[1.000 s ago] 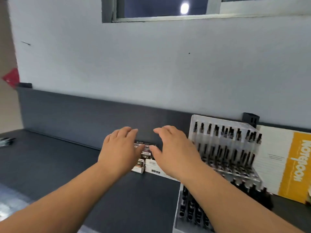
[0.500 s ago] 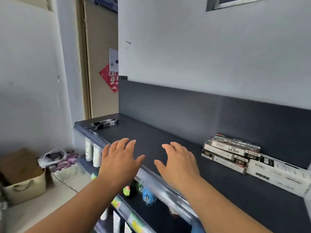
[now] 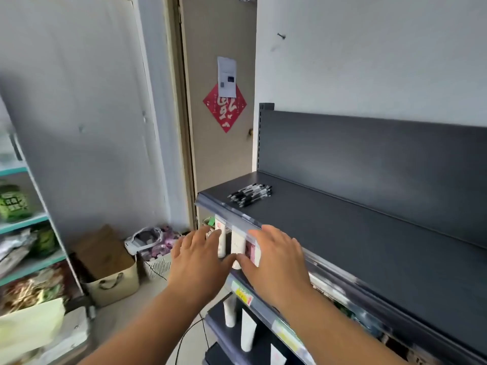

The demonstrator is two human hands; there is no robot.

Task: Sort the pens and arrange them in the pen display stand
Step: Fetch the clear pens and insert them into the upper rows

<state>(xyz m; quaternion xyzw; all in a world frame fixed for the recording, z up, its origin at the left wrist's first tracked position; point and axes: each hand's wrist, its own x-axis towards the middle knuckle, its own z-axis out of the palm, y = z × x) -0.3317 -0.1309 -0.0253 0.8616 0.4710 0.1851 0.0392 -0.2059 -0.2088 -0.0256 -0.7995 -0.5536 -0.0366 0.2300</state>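
A small heap of black-and-clear pens (image 3: 250,194) lies at the left end of the dark grey top shelf (image 3: 355,233). My left hand (image 3: 197,262) and my right hand (image 3: 276,262) hover side by side in front of the shelf's front edge, below and nearer than the pens. Both have straight, spread fingers and hold nothing. The pen display stand is out of view.
White tubes (image 3: 238,246) stand on the lower shelves under the top one. A door with a red paper square (image 3: 224,108) is behind the shelf's left end. On the floor are a beige basket (image 3: 113,283) and a white basket (image 3: 158,264). Teal shelves (image 3: 23,225) stand at left.
The view has swung left; the display stand and pen boxes have left the frame and the heap of pens has come closer. Both hands have stayed open in front of me.
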